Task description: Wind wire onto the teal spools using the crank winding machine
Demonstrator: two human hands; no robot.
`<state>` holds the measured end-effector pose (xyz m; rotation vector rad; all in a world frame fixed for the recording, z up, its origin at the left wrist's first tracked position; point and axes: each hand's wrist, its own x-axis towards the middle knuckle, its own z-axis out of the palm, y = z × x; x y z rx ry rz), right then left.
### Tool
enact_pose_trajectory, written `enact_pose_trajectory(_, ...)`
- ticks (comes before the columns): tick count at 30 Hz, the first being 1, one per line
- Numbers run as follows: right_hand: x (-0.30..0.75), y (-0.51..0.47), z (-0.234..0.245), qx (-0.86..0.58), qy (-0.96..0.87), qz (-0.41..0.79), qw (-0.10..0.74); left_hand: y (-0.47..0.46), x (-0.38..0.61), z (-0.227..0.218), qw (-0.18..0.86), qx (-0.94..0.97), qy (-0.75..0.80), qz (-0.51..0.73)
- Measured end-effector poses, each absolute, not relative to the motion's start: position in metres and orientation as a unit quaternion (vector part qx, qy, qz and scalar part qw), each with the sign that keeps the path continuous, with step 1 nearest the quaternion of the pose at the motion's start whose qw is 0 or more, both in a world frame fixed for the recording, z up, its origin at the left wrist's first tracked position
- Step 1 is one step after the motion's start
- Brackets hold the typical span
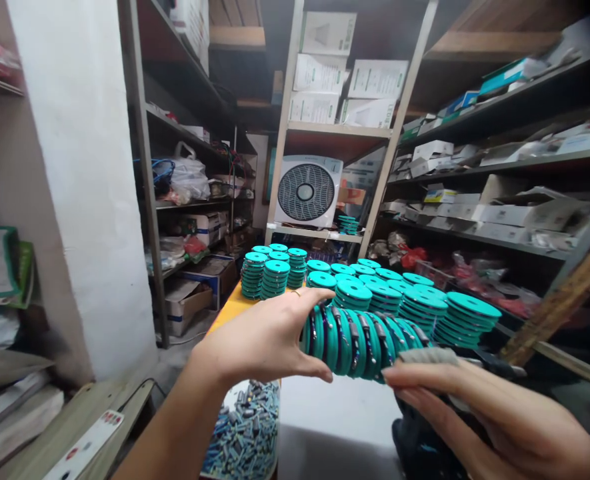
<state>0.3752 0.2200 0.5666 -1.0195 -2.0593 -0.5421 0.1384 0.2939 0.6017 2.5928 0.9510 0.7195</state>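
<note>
My left hand (265, 333) wraps its thumb and fingers round the left end of a sideways stack of teal spools (359, 340). Small dark tubes and shiny bits show along the rims of these round, flat spools. At the stack's right end is my right hand (495, 407), its fingertips pressed against the spools. One of its fingers has a beige wrap (429, 358) round it. Just beyond, upright piles of similar teal spools (352, 293) stand close together. How far the right fingers reach behind the stack is hidden.
A tray of small grey and blue tubes (249, 420) lies below my left forearm, beside a white surface (335, 427). More spool piles (275, 277) stand on a yellow tabletop (229, 305). Behind are a box fan (305, 192) and loaded shelves (505, 160). A power strip (85, 447) lies left.
</note>
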Motion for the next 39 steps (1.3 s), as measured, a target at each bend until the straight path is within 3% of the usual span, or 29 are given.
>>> enact_pose_trajectory(6,0.343,0.236,0.584,-0.373,-0.794,-0.214,0.429,0.294,0.14,0.603,0.155,0.909,0.29,0.255)
enact_pose_trajectory(39,0.343,0.247,0.563,-0.389,-0.808,-0.207,0.391,0.298,0.139,0.599,0.111,0.921,0.262,0.265)
